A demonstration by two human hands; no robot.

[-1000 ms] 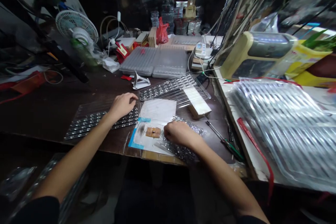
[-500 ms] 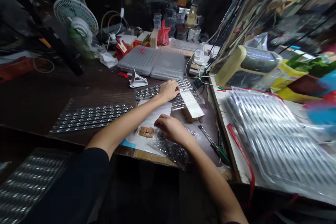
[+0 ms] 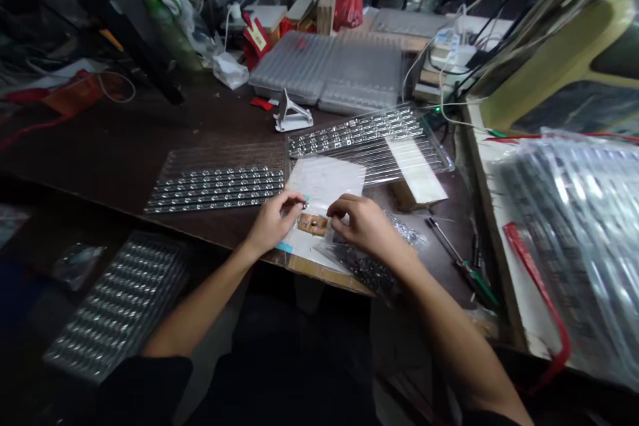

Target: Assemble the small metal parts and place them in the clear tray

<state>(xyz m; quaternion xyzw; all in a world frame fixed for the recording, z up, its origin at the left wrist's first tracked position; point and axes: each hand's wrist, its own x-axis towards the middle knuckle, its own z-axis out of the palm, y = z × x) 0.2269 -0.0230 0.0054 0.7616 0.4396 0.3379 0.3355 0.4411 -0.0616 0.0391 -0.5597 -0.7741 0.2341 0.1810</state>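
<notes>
Left hand (image 3: 269,223): fingertips pinched on small metallic piece (image 3: 305,205), just above brown block (image 3: 313,224). Right hand (image 3: 367,223): fingers curled near block's other end; cannot tell whether anything is held. Piece: probably light, stiff, easily dropped; best pinched by sides. Left tray (image 3: 200,158), clear plastic: shiny-spotted dark rows. Farther tray (image 3: 369,173): similar rows; white-topped block (image 3: 417,173) overlapping near edge. Plastic bag (image 3: 335,253): many small dark pieces.
</notes>
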